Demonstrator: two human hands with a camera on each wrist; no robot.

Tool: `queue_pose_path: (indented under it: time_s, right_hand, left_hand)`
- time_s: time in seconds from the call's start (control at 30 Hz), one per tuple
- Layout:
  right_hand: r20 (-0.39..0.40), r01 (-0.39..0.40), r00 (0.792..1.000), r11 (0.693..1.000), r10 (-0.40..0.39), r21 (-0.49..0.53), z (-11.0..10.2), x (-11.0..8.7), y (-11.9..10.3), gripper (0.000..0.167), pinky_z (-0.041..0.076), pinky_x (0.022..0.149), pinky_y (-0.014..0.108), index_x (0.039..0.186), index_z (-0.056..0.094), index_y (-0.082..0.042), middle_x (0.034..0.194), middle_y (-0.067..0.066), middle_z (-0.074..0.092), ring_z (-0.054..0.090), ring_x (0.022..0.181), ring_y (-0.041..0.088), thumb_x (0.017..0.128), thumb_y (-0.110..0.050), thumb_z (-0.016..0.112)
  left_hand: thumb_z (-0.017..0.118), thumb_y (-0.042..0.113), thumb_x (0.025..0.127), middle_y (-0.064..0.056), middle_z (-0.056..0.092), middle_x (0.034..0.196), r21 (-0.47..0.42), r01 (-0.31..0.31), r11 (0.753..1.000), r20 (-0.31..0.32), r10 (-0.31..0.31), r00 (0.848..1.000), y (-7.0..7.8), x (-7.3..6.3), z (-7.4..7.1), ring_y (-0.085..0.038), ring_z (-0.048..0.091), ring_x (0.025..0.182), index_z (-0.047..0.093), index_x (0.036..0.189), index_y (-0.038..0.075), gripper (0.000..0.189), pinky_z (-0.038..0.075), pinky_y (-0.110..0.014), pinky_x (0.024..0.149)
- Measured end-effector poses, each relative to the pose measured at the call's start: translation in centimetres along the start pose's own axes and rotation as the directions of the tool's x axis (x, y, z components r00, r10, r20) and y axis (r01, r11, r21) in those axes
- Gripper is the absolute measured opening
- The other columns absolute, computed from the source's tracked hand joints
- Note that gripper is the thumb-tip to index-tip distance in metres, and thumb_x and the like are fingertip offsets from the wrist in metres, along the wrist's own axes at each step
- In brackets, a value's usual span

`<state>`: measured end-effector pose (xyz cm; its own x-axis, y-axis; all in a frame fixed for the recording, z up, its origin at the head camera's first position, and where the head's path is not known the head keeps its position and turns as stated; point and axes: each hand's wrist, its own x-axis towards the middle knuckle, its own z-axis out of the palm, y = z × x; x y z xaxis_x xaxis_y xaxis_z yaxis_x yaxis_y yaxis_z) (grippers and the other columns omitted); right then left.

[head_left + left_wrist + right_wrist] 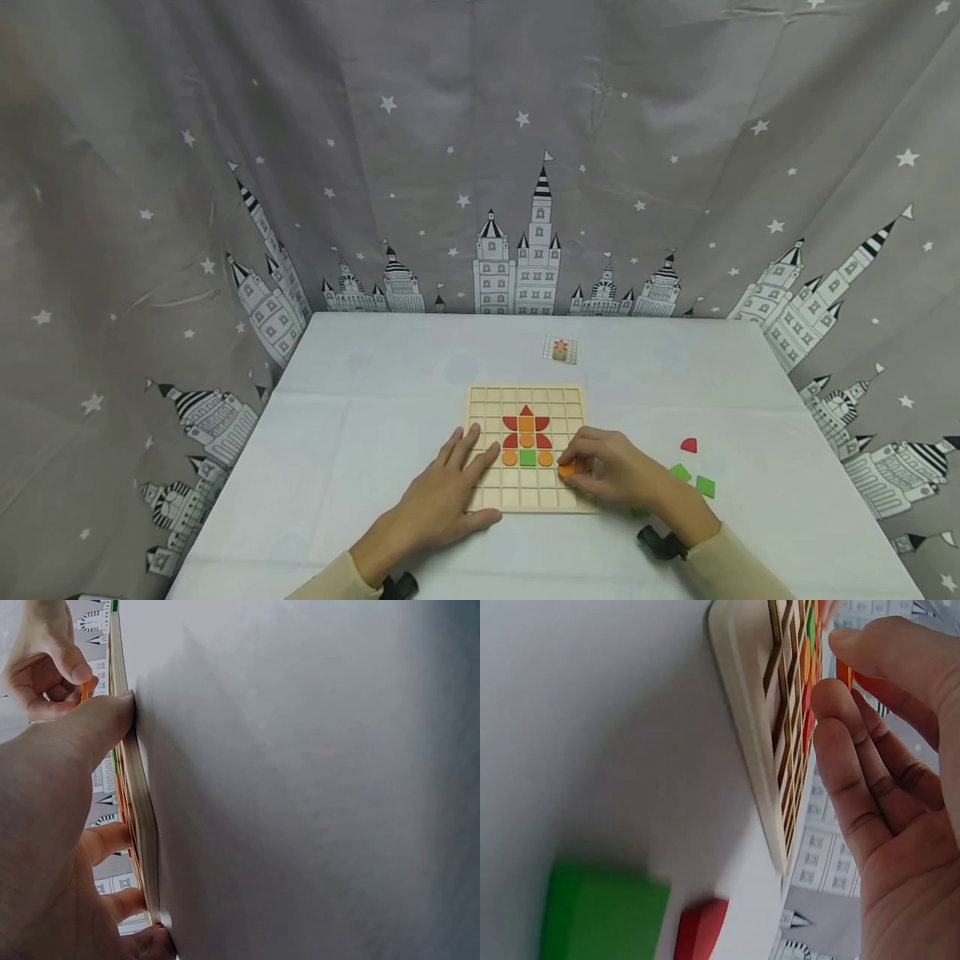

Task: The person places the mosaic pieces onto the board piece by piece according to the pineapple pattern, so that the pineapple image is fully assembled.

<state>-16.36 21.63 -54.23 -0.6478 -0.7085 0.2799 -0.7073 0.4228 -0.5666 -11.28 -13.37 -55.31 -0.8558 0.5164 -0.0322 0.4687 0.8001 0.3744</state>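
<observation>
Grid board (525, 498), seemingly picture-printed card (560, 350) beyond

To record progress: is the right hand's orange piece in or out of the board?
Out: wrist views show the right hand pinching the orange piece above the board.

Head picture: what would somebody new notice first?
Probably the bright red, orange and green pieces on the pale board in the middle of the table. Next, the right hand, pinching an orange piece over the board's right side. Behind, white castles decorate the grey curtain.
</observation>
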Motion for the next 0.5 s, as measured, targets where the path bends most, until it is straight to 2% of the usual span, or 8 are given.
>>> queue_pose_path:
  time_s: [0.23, 0.4, 0.5]
  right_hand:
    - [0.018, 0.031, 0.999, 0.999, -0.031, -0.016, 1.1, 1.4, -1.0, 0.015, 0.061, 0.077, 0.018, 0.105, 0.086, -0.015, 0.105, -0.003, 0.08, 0.067, 0.09, 0.003, 0.096, -0.007, 0.095]
    - [0.036, 0.077, 0.997, 0.993, -0.074, -0.086, 1.9, 2.2, -1.5, 0.01, 0.056, 0.078, 0.012, 0.101, 0.086, -0.017, 0.101, -0.007, 0.076, 0.061, 0.088, -0.003, 0.098, -0.011, 0.094]
    - [0.036, 0.125, 0.992, 0.985, -0.122, -0.122, 2.5, 2.6, -1.7, 0.011, 0.055, 0.079, 0.01, 0.101, 0.086, -0.016, 0.1, -0.005, 0.076, 0.064, 0.087, -0.002, 0.097, -0.011, 0.095]
  left_hand:
    - [0.079, 0.067, 0.104, -0.026, 0.033, 0.19, 0.011, -0.007, 1.0, -0.005, 0.007, 1.0, -0.2, 0.1, 0.1, -0.056, 0.034, 0.175, 0.048, 0.179, 0.017, 0.096, 0.053, -0.066, 0.128]
    - [0.079, 0.068, 0.104, -0.026, 0.033, 0.19, 0.019, -0.007, 1.0, -0.005, 0.007, 1.0, -0.1, 0.0, 0.1, -0.056, 0.035, 0.175, 0.047, 0.18, 0.018, 0.096, 0.055, -0.066, 0.127]
    - [0.079, 0.068, 0.104, -0.025, 0.033, 0.19, 0.02, -0.004, 1.0, -0.002, 0.004, 1.0, -0.1, 0.0, 0.0, -0.056, 0.035, 0.175, 0.047, 0.18, 0.018, 0.096, 0.056, -0.066, 0.126]
